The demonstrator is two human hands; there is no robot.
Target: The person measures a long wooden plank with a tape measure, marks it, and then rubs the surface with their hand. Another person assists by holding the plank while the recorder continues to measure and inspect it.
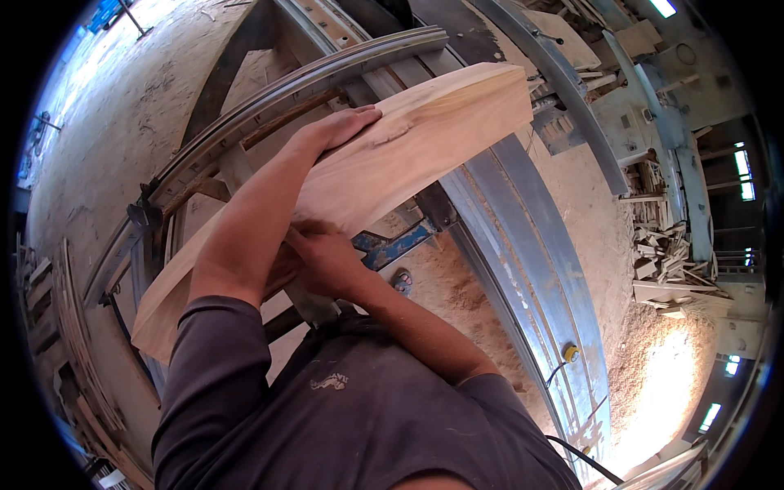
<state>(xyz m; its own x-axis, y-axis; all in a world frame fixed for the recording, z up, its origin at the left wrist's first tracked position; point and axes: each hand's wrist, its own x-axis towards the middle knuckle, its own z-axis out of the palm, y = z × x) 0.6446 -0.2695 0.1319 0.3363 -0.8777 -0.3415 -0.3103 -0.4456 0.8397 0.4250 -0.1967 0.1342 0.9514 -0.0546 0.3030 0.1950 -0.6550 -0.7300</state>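
A long, thick wooden plank (425, 139) slants across the view from lower left to upper right, with a dark knot mark and crack on its pale face. My left hand (347, 126) rests on the plank near its far edge, fingers stretched out along the wood. Lower down, my right hand (322, 261) is closed at the plank's near edge, its fingers curled and partly hidden against the wood. My left forearm crosses over the plank and covers part of it.
Beyond the plank runs a metal rail frame (302, 77). A long metal machine table (523, 237) stretches down the right, with a yellow round fitting (570, 353) on it. Wood scraps (665, 261) are piled far right, and sawdust (482, 286) covers the floor. Slats (86, 343) lie at left.
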